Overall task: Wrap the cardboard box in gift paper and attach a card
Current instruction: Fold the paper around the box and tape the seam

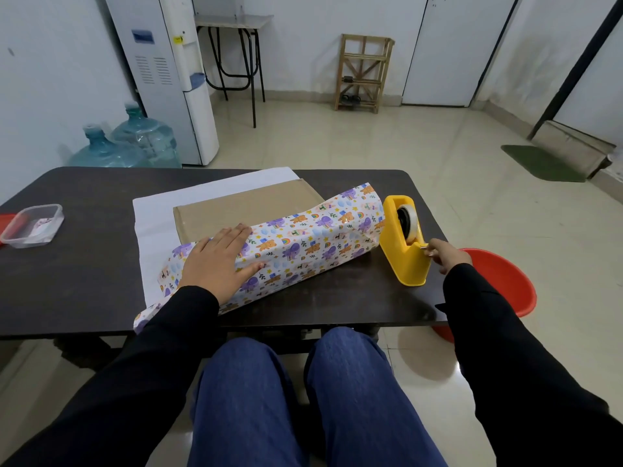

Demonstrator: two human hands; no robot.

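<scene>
A flat brown cardboard box [246, 208] lies on the gift paper [313, 237], whose white underside spreads to the left and back. The near flap, printed with bears and elephants, is folded up over the box's front edge. My left hand [215, 261] lies flat on that flap, fingers spread, pressing it against the box. A yellow tape dispenser [403, 244] stands to the right of the box. My right hand [443, 252] pinches the tape end at the dispenser's cutter.
A clear plastic container [33, 225] with a small card inside sits at the dark table's [84, 274] left end, next to a red lid. A red basin [499, 281] stands on the floor at the right. Water jugs and a dispenser stand behind the table.
</scene>
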